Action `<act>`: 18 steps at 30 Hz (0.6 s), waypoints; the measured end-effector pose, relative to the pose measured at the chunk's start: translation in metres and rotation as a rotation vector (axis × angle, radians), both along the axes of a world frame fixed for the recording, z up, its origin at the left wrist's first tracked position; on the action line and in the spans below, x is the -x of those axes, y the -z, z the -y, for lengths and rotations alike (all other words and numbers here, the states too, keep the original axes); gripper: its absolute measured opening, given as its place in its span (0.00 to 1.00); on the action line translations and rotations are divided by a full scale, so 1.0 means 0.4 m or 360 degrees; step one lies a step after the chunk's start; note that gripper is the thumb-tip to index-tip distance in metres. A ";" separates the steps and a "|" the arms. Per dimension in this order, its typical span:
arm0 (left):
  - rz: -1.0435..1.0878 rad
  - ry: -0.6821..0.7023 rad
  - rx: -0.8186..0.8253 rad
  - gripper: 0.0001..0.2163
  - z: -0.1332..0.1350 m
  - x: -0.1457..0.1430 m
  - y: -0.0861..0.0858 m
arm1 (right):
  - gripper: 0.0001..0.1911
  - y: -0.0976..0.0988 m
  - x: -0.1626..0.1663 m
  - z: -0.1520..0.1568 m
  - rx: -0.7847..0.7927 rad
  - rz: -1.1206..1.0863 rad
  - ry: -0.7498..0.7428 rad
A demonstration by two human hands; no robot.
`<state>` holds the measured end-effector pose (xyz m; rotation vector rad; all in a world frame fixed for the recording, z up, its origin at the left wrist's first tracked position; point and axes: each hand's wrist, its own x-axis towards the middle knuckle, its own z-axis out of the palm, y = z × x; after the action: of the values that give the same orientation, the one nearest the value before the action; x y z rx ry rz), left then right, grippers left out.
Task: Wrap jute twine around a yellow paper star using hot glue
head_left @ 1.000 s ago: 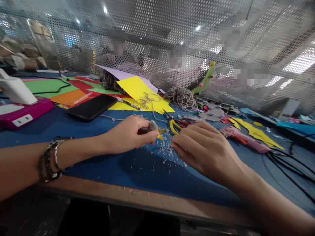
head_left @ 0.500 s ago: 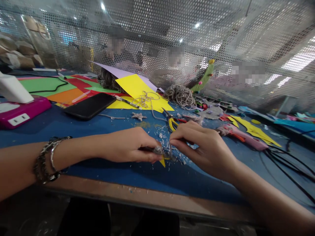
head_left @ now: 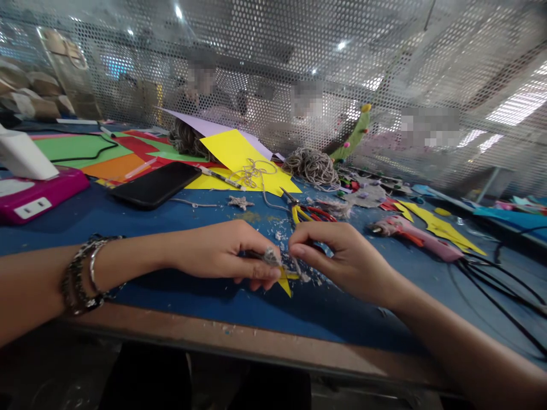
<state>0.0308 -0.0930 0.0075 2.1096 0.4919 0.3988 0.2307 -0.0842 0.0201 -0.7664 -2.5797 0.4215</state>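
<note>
My left hand (head_left: 222,253) is closed around a small yellow star-shaped piece (head_left: 284,280) partly wrapped in grey twine, held just above the blue mat (head_left: 171,290). My right hand (head_left: 342,259) pinches the loose twine end (head_left: 296,263) at the piece, thumb and forefinger pressed together. Grey fluff and twine scraps (head_left: 299,273) lie scattered under both hands. A finished twine star (head_left: 240,201) lies on the mat behind my left hand.
Yellow-handled pliers (head_left: 301,212) and a pink glue gun (head_left: 416,233) with black cords lie behind my right hand. A black phone (head_left: 156,184), coloured paper sheets (head_left: 239,156), twine bundles (head_left: 311,165) and a pink box (head_left: 32,193) sit further back. A perforated metal screen (head_left: 273,74) closes the rear.
Both hands drew back toward the table's front edge with the piece. The right hand went from lying flat over the scraps to pinching the twine. The twine star behind came into view.
</note>
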 end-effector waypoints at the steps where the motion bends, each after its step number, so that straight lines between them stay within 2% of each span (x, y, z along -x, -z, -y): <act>1: 0.0010 -0.0016 0.0050 0.09 0.001 0.000 -0.001 | 0.11 0.000 0.001 0.001 0.0032 -0.0009 -0.0011; 8: 0.0214 -0.0161 0.0380 0.10 0.001 0.003 -0.004 | 0.11 0.000 0.007 0.004 0.0125 -0.0110 -0.0092; 12: 0.0332 -0.0285 0.0364 0.11 -0.001 0.003 -0.004 | 0.10 -0.001 0.007 0.004 0.0074 -0.0075 -0.0067; 18: 0.0357 -0.0648 0.0179 0.11 -0.002 -0.001 -0.003 | 0.08 0.009 0.007 0.004 -0.0230 -0.0039 -0.0041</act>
<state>0.0312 -0.0922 0.0086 1.8238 0.7927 0.8112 0.2281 -0.0858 0.0163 -0.6738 -2.5668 0.2473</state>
